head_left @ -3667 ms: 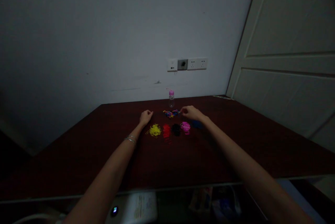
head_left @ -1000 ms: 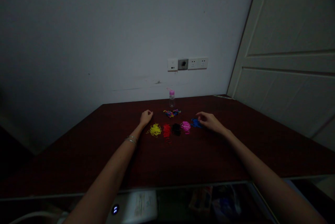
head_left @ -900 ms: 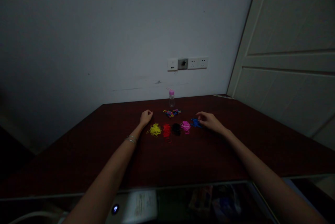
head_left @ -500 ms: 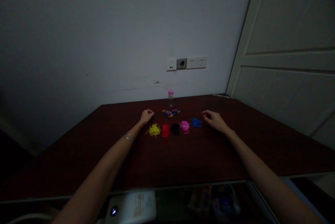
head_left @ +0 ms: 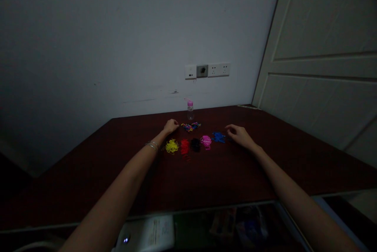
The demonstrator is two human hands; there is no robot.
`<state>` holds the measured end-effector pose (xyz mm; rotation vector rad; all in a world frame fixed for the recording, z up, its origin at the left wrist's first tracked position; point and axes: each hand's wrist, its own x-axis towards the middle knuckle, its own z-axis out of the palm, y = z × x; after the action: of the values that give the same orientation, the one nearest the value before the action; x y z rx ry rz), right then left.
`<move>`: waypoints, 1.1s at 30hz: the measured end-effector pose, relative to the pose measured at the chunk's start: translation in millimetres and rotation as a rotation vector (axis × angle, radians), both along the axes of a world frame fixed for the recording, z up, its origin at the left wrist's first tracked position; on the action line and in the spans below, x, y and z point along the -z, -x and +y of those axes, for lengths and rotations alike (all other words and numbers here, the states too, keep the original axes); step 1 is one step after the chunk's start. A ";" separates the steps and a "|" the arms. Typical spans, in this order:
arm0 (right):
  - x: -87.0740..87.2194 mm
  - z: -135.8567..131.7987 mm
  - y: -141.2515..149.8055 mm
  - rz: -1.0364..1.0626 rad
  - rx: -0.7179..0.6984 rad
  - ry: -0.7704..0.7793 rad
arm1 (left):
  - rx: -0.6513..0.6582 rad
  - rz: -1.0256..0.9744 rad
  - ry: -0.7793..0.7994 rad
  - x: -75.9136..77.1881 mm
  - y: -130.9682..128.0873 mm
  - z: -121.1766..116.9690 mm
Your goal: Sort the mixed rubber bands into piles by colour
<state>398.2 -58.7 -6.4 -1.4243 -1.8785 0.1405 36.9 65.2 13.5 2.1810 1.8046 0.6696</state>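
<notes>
My left hand (head_left: 171,126) is at the left of a small mixed-colour pile of rubber bands (head_left: 191,127), its fingers curled together; whatever they hold is too small to make out. Just right of the blue rubber bands (head_left: 218,137), my right hand (head_left: 239,135) rests on the table, fingers loosely bent and a little apart, with nothing visible in them. Between the hands runs a row of sorted piles: yellow rubber bands (head_left: 171,147), red rubber bands (head_left: 184,147), black rubber bands (head_left: 195,145) and pink rubber bands (head_left: 206,141).
A clear bottle with a pink cap (head_left: 190,110) stands behind the mixed pile. Sockets (head_left: 218,70) are on the wall behind the dark red table (head_left: 212,181). Below the front edge, an open drawer holds a white device (head_left: 151,232). A panelled door (head_left: 318,99) is at the right.
My left hand has moved right and slightly away from me, closer to the mixed pile. My right hand stays beside the blue pile. The view has shifted slightly.
</notes>
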 end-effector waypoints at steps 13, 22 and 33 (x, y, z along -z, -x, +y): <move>0.7 -3.2 -1.0 -0.008 -0.005 -0.009 | -0.145 -0.029 -0.009 9.1 -21.4 2.0; 1.8 -1.3 -2.8 -0.010 0.007 0.009 | -0.181 -0.051 -0.002 10.1 -22.6 3.0; 0.1 -3.2 -0.8 -0.017 0.007 0.031 | -0.044 -0.116 -0.030 9.8 -1.1 7.3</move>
<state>399.0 -61.9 -6.5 -1.4573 -1.8925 0.1555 38.0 72.5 3.7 2.0809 1.7992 0.8202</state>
